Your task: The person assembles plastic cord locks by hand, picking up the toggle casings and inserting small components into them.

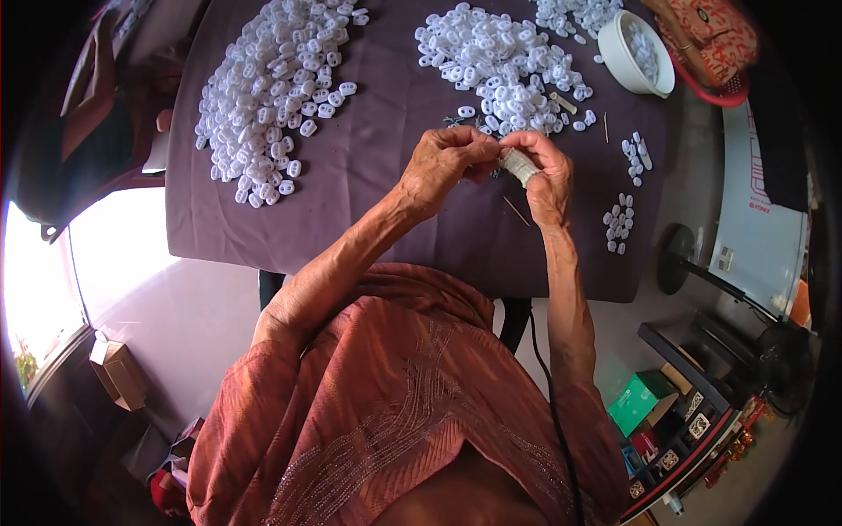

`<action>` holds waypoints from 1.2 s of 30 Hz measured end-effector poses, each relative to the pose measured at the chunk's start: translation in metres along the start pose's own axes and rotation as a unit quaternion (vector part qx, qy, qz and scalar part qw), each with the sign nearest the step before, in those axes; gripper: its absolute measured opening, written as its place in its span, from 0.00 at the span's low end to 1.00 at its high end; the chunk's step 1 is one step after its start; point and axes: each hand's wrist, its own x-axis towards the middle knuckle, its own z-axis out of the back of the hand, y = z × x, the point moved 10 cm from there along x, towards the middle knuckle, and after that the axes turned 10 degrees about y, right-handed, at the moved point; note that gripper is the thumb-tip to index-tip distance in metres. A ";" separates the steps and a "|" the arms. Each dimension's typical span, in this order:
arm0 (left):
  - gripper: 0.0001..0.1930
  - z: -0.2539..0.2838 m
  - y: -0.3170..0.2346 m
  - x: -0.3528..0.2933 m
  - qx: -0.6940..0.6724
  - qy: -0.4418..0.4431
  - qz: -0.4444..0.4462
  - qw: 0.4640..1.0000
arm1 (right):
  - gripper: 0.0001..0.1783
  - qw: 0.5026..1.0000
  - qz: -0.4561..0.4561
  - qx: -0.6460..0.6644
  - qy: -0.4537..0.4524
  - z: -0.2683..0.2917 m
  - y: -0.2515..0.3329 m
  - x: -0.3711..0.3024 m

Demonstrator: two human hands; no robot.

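Note:
My left hand (443,167) and my right hand (548,175) meet over the table, just below the middle pile. Both are closed, thumbs and fingers pinched close together. Whatever sits between the fingertips is too small and covered to make out. A pale cloth wrap (519,167) is around a digit of my right hand. Beyond my hands lies a pile of small white oval plastic pieces (500,61), many showing two holes. Small dark bits (453,121) lie beside my left fingers. Under my right wrist rests a thin brown stick (517,211).
A larger pile of white pieces (272,88) covers the table's left. Small groups of white pieces (619,223) lie right, near another thin stick (605,128). A white tub (618,53) of pieces stands far right, by another person's patterned sleeve (719,31). Someone sits left.

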 end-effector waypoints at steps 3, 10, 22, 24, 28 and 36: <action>0.09 0.004 -0.003 -0.011 0.126 -0.017 0.029 0.991 | 0.07 0.999 -0.002 -0.039 0.012 0.000 -0.009 -0.006; 0.07 0.017 -0.062 -0.013 0.592 -0.160 -0.211 0.761 | 0.13 0.997 0.001 -0.072 -0.001 0.009 -0.013 -0.015; 0.06 -0.003 -0.047 0.017 0.687 -0.103 -0.221 0.684 | 0.10 0.993 -0.013 -0.118 0.013 0.009 -0.022 -0.022; 0.06 -0.001 -0.049 0.018 0.654 -0.098 -0.222 0.716 | 0.11 0.997 0.024 -0.078 0.006 0.012 -0.007 -0.019; 0.05 0.017 -0.054 0.013 0.306 -0.043 -0.138 0.941 | 0.12 0.998 0.057 -0.024 -0.004 0.020 0.016 -0.006; 0.06 -0.017 -0.070 -0.005 0.009 0.023 -0.099 0.995 | 0.13 0.991 0.132 -0.034 -0.004 0.009 0.062 0.010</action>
